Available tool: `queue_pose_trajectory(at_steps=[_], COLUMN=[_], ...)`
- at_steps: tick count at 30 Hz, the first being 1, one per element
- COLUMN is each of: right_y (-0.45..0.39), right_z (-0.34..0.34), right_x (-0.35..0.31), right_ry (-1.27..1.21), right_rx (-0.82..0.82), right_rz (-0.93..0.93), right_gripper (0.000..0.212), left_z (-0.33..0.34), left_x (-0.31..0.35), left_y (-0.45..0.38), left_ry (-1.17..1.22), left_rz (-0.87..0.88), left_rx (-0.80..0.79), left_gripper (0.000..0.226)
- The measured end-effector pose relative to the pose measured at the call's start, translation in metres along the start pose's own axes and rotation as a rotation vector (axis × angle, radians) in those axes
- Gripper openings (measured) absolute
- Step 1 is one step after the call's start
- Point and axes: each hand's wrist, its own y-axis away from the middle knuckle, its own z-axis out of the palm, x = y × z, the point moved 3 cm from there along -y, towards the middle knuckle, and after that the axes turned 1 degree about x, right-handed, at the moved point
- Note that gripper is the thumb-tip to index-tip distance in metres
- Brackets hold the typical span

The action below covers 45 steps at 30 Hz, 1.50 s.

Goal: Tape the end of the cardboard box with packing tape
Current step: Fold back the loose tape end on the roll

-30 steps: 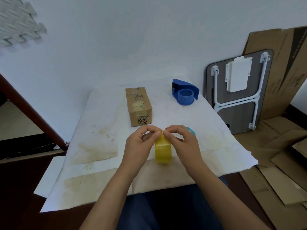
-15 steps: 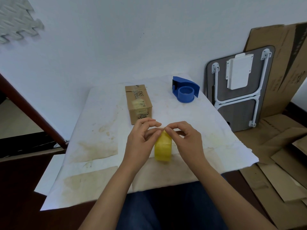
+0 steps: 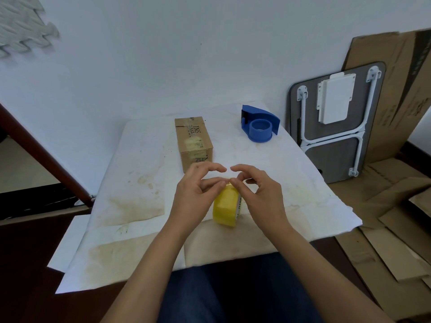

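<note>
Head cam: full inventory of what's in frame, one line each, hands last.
tape roll: 1, yellow, on edge at the near middle of the table, between both hands
cardboard box: 1, brown, far middle of the table, old tape on top
tape dispenser: 1, blue, far right of the table, empty
table cover: 1, white, stained
folding table: 1, grey with white legs, leaning on the wall at right
flat cardboard: several sheets, brown, floor and wall at right
foam mat: grey, top left
left hand: 1, fingers at the roll's top
right hand: 1, pinching at the roll's top
</note>
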Motion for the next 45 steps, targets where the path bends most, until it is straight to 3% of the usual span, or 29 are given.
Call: queue_pose_trajectory(at_steps=[9,16,25,35,45], right_y=[0.0,0.0,0.001,-0.002,-0.005], right_z=[-0.002,-0.004,-0.005,-0.007,-0.007], right_x=[-0.006,-0.008,-0.005,-0.004,-0.003], right_ry=[0.038,0.042,0.102,0.221,0.159], right_rx=[-0.013,-0.046,-0.055,-0.057,-0.056], right_rz=[0.025,-0.034,-0.077,-0.123,-0.079], right_gripper=[0.02,0.007,0.019,0.015,0.01], left_z=[-0.004,-0.004,-0.002,-0.004,-0.004], left_x=[-0.006,-0.009,-0.009,-0.006,-0.005], left_y=[0.0,-0.002,0.0,-0.003,-0.003], left_ry=[-0.003,-0.053,-0.114,-0.243,-0.261], left_rz=[-0.016,-0.021,0.007,0.087,0.105], left_rx=[-0.01,-0.015,0.001,0.009,0.027], left_gripper=[0.021,0.02,0.021,0.019,0.017])
